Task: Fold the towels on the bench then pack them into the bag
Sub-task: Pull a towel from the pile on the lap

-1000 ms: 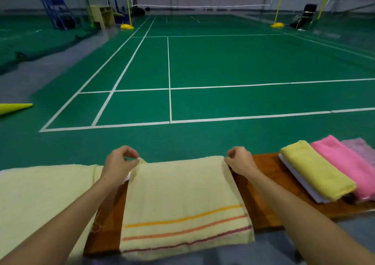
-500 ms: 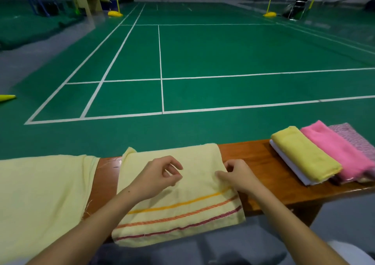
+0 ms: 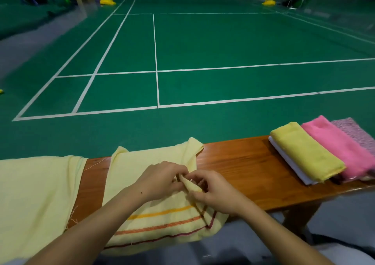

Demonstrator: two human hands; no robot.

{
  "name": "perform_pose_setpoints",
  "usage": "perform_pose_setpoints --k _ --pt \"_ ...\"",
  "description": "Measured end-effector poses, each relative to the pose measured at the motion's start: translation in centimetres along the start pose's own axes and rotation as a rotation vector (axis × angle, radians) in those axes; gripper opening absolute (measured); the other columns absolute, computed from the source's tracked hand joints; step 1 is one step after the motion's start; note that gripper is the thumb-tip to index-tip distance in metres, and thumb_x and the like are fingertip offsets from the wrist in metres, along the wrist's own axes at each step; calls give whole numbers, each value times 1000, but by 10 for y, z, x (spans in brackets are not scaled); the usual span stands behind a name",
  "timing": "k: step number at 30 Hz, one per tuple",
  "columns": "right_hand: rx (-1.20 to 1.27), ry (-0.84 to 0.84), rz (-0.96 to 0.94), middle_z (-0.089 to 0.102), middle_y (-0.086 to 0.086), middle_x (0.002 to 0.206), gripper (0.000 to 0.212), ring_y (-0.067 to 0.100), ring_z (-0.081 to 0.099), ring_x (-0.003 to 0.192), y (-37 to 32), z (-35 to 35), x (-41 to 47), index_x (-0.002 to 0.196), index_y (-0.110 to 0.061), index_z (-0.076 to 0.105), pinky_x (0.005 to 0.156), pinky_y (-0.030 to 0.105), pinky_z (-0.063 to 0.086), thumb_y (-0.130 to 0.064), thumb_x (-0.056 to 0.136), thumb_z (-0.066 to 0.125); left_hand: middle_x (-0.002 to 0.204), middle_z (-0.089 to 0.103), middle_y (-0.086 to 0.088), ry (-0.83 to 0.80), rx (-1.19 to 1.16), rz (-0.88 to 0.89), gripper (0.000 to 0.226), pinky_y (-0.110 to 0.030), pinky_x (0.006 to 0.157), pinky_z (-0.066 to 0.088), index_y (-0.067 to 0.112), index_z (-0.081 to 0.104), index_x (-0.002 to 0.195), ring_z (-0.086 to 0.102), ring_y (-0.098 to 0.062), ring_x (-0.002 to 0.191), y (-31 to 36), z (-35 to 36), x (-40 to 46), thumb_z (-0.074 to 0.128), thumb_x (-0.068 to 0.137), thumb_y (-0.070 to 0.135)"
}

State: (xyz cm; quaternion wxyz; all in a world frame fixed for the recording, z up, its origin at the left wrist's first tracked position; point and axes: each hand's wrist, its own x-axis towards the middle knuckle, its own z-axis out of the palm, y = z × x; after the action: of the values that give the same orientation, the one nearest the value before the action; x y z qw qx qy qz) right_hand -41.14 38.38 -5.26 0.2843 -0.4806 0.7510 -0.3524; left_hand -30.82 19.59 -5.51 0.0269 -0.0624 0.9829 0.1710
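Observation:
A pale yellow towel with orange and dark red stripes [image 3: 154,220] lies across the wooden bench [image 3: 243,167], its striped end hanging over the near edge. My left hand [image 3: 160,180] and my right hand [image 3: 213,191] meet over its right side. Both pinch a raised fold of the towel's right edge between them. A second pale yellow cloth [image 3: 34,193] is spread over the bench at the left. No bag is in view.
At the bench's right end lie folded towels side by side: a yellow towel [image 3: 306,153] on top of a white one, a pink towel [image 3: 338,147] and a speckled mauve towel [image 3: 357,133]. Beyond the bench stretches a green court floor [image 3: 203,47] with white lines.
Both hands left the towel's far corners, came toward me and met at its right side. They have lifted the right edge into a fold, and the far right corner has rumpled.

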Motion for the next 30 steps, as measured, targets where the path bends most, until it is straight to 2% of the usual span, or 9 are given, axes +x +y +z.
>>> perform_pose_setpoints --k 3,6,8,12,15,19,22,25,30 --pt "35 -50 97 69 -9 104 33 9 67 93 12 -13 -13 116 -29 68 86 37 60 -31 86 80 99 67 22 70 -25 -45 8 -35 74 56 40 69 101 61 -2 87 -7 -4 0 70 95 44" --pt "12 -121 104 73 -4 100 25 15 69 90 20 -22 -31 105 -29 72 83 45 60 -42 85 81 99 65 22 99 -82 -71 5 -39 76 57 39 70 98 62 0 84 -15 -10 -4 71 94 39" --pt "45 -123 69 74 -3 97 21 17 68 88 20 -22 -40 102 -27 75 79 42 59 -40 87 81 97 66 22 103 -125 -77 5 -40 76 57 39 70 96 63 0 84 -19 -13 -6 72 93 35" --pt "97 -79 22 71 -14 84 9 2 64 77 20 -20 -49 99 -23 76 68 21 52 -30 94 78 93 71 19 118 -252 -80 7 -38 77 59 35 73 91 67 -1 83 -19 -19 -10 74 91 28" --pt "91 -50 32 72 -8 86 10 7 66 77 25 -25 -49 99 -26 76 69 27 56 -35 95 75 86 72 12 95 -385 -82 4 -37 75 59 29 72 83 68 -9 84 -13 -24 -15 73 82 26" --pt "72 16 48 74 -5 88 8 15 69 80 32 -27 -41 98 -30 76 72 40 60 -37 96 73 82 68 -1 60 -533 -83 10 -40 68 55 22 68 78 64 -18 74 -8 -29 -24 65 71 29" --pt "62 85 61 75 -11 89 9 9 69 83 32 -24 -29 99 -29 76 74 37 61 -36 96 72 80 64 -7 38 -611 -61 6 -35 64 48 16 67 79 56 -13 70 -6 -32 -31 73 80 19" --pt "58 156 39 76 -11 93 11 8 70 88 30 -19 -13 101 -26 78 78 38 61 -34 95 72 76 61 -1 36 -687 -54 16 -28 64 45 12 66 81 54 -10 69 -7 -36 -39 80 87 16" --pt "187 325 2 76 -5 90 3 8 70 86 19 -7 15 95 -16 78 73 28 59 -17 93 75 78 63 1 79 -761 -50 17 -25 66 47 8 67 84 57 -10 72 -12 -44 -53 82 89 16"
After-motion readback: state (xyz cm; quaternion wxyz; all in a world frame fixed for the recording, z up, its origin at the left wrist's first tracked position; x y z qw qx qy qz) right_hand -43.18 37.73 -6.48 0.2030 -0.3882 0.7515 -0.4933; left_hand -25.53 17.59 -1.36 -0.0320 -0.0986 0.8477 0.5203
